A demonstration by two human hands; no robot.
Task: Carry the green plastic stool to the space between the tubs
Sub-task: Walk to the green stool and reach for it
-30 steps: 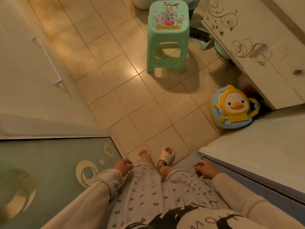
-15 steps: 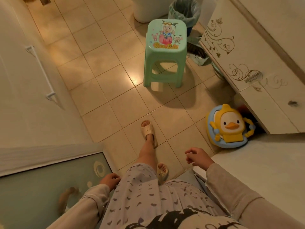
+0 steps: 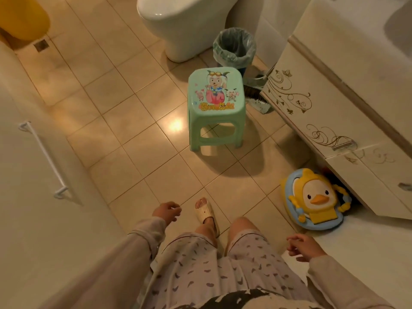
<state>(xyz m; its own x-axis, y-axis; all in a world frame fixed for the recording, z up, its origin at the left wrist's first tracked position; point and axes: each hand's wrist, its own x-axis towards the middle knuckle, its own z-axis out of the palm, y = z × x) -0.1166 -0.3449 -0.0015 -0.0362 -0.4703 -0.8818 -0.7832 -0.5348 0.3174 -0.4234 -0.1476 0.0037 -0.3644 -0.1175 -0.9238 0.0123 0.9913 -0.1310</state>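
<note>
Floor: glossy beige square tiles [image 3: 124, 139], lamp glare beside the stool.
Cabinet: white vanity [image 3: 347, 121] with curling gold scrollwork, 3 o'clock.
Toilet: smooth white bowl [image 3: 185, 23], 12 o'clock.
Stool: green plastic stool [image 3: 215, 108], rounded square seat with cartoon print, standing untouched at 1 o'clock.
Bin: liner-wrapped wastebasket [image 3: 234, 49] just behind the stool.
Duck seat: yellow-and-blue [image 3: 314, 199], 4 o'clock.
Hands: left hand [image 3: 167, 212] and right hand [image 3: 304, 244] loosely curled, empty.
</note>
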